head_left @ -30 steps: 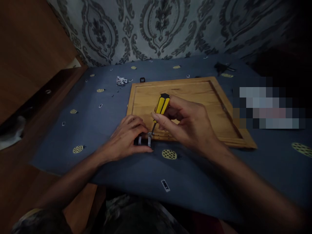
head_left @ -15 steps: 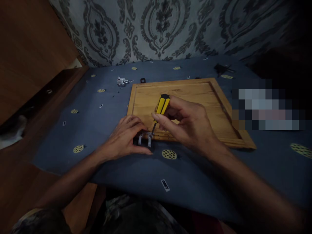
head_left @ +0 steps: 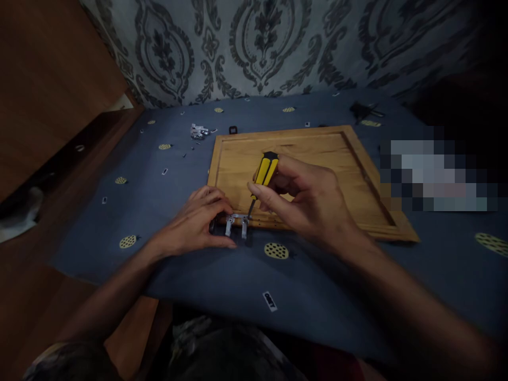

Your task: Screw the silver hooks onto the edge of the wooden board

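My right hand (head_left: 305,196) grips a yellow and black screwdriver (head_left: 265,170), tilted with its shaft pointing down. The tip meets a small metal hinge (head_left: 243,226) at the near edge of a framed wooden panel (head_left: 286,153). The hinge has two arms that stick out past the edge over the cloth. Around the panel's near left corner is my left hand (head_left: 198,222), open, its fingertips by the hinge's left end. Its thumb stretches below the hinge, apart from it. Small dark holes run along the frame right of the hinge.
A pile of metal hardware (head_left: 198,131) and tiny loose screws (head_left: 184,155) lie beyond the panel's left side. Near its far edge sits a small black square piece (head_left: 233,129). A dark tool (head_left: 365,112) rests at the far right of the blue patterned cloth (head_left: 138,206), before a patterned wall.
My left hand has drawn slightly left, its thumb farther from the hinge, which shows more. The screwdriver stays at the hinge with almost no shift.
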`<state>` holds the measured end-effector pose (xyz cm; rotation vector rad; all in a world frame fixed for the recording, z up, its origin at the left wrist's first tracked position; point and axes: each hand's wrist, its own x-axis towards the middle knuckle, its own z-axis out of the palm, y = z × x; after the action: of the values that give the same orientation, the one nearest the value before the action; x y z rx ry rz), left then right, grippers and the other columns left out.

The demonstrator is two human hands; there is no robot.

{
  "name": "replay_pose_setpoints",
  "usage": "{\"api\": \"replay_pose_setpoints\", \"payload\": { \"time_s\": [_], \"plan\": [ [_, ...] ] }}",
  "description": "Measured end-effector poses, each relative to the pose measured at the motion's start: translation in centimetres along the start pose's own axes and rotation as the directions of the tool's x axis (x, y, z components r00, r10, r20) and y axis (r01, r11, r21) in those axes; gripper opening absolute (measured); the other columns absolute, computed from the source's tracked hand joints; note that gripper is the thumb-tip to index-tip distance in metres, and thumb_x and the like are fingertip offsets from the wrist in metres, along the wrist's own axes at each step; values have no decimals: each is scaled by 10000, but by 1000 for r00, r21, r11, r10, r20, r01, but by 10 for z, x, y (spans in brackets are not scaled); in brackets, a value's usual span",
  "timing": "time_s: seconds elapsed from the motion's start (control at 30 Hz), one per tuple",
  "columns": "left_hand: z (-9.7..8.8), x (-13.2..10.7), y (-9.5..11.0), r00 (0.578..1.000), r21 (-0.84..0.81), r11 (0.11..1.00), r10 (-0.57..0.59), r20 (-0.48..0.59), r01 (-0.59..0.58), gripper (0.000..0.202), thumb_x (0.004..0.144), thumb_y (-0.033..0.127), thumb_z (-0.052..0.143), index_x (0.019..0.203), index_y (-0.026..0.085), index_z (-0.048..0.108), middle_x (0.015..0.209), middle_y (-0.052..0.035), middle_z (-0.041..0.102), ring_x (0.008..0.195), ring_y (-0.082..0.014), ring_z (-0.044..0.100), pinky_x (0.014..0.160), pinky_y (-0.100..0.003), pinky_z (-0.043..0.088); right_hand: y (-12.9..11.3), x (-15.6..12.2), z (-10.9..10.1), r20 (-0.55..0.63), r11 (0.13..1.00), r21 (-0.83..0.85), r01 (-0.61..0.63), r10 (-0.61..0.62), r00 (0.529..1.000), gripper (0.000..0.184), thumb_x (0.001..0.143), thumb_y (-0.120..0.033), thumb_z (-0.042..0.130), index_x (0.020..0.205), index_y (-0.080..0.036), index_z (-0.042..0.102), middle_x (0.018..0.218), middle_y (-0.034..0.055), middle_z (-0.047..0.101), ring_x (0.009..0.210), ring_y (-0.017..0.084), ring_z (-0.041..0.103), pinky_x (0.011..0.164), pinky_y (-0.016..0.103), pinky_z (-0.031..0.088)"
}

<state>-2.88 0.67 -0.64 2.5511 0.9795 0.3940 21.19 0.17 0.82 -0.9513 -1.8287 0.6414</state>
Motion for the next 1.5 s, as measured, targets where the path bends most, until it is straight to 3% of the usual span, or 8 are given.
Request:
{"api": "replay_pose_setpoints", "payload": {
  "time_s": [0.43, 0.67, 1.03, 1.5],
  "plan": [
    [1, 1, 2, 1000, -4, 1000, -22, 1, 22, 557, 787, 679, 817, 1075, 229, 659, 1147, -62, 665, 1153, -284, 561, 1049, -464, 453, -1, 0, -1, 0, 999, 40, 3, -3, 1000, 368, 929, -508, 722, 772, -225, 547, 708, -10, 568, 601, 139, 560, 540, 294, 452],
    [2, 3, 8, 999, -15, 1000, -3, -45, 3, 675, 748, 706, 830, 1179, 215, 660, 1233, -97, 649, 1225, -304, 557, 1114, -481, 427, 1, -1, -1, -12, 1000, 21, 17, -16, 1000, 336, 925, -488, 734, 794, -219, 580, 717, -4, 604, 616, 144, 571, 555, 292, 470],
    [10, 8, 14, 999, 12, 1000, 0, -53, 1, 511, 823, 646, 808, 1079, 220, 688, 1195, -81, 667, 1202, -296, 571, 1104, -486, 437, 1, -1, -1, -9, 1000, 9, 29, -29, 1000, 331, 938, -483, 713, 797, -219, 572, 729, -4, 606, 614, 139, 566, 553, 292, 458],
    [11, 10, 13, 999, -9, 1000, -27, -36, 27, 432, 847, 551, 824, 1102, 226, 696, 1275, -89, 664, 1257, -306, 567, 1115, -507, 429, -2, 0, -2, 5, 998, 32, 48, -48, 999, 339, 942, -452, 706, 765, -229, 522, 688, -25, 550, 595, 133, 538, 549, 300, 421]
  ]
}}
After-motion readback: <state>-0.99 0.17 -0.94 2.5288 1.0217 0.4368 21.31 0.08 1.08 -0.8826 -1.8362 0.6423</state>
